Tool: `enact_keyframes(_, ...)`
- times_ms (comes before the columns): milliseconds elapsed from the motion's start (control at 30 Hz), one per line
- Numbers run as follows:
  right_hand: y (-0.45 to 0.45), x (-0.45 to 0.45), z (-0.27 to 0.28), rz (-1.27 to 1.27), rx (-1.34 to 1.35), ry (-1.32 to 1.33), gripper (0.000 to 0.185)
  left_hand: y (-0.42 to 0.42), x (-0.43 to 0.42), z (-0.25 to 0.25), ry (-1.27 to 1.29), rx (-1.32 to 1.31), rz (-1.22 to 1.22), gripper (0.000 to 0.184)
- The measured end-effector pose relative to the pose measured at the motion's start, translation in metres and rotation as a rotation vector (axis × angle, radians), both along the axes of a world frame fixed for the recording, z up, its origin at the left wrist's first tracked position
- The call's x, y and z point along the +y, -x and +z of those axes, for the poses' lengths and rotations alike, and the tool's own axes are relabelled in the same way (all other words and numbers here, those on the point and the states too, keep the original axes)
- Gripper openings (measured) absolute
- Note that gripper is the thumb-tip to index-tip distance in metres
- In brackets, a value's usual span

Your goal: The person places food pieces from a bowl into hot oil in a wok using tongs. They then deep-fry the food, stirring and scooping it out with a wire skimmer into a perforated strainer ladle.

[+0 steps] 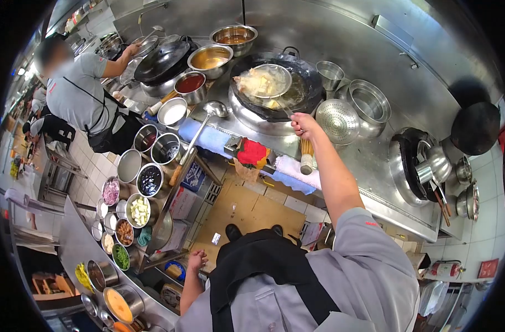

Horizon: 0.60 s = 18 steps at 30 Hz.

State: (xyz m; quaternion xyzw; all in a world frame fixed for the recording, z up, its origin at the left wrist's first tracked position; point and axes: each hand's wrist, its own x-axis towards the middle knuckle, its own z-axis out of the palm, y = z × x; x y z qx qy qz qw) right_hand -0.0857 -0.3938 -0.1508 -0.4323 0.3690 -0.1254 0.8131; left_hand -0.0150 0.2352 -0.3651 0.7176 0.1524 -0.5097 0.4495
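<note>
My right hand [304,125] is closed round the handle of a wire skimmer [286,83], whose round basket sits over the black wok [247,65] at the back. Pale, frothy pieces of food [262,81] lie in and around the basket, with bubbling oil [300,90] beside it. My left hand [197,260] hangs low beside the black apron [247,260], fingers curled, with nothing visible in it. Left of the wok, a steel ladle [216,109] rests with its long handle toward me. Below my right wrist a bamboo brush [306,157] lies on the counter.
A perforated strainer [337,120] and steel bowls [369,101] stand right of the wok. On the left are a pot of red sauce [190,83] and several ingredient containers, one with chopped white vegetables [139,211]. A co-worker [84,88] handles another wok [163,61]. A red cloth [253,152] hangs at the edge.
</note>
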Motion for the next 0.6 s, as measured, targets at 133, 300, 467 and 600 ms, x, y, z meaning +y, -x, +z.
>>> enact_keyframes(133,0.021,-0.002,0.006,-0.157,-0.006,-0.086,0.009,-0.001,-0.007,0.001,-0.024,-0.011,-0.025,0.031)
enact_keyframes(300,0.025,0.002,0.003,-0.256,-0.009,-0.043,0.029,0.000,-0.010,-0.009,0.017,-0.002,-0.033,0.030)
enact_keyframes(467,0.023,0.014,0.010,-0.299,0.083,0.071,0.025,-0.006,-0.016,-0.019,0.023,0.012,-0.081,0.028)
enact_keyframes(600,0.039,-0.015,0.002,-0.331,-0.016,-0.019,0.047,-0.014,-0.029,-0.007,0.002,-0.020,-0.122,0.027)
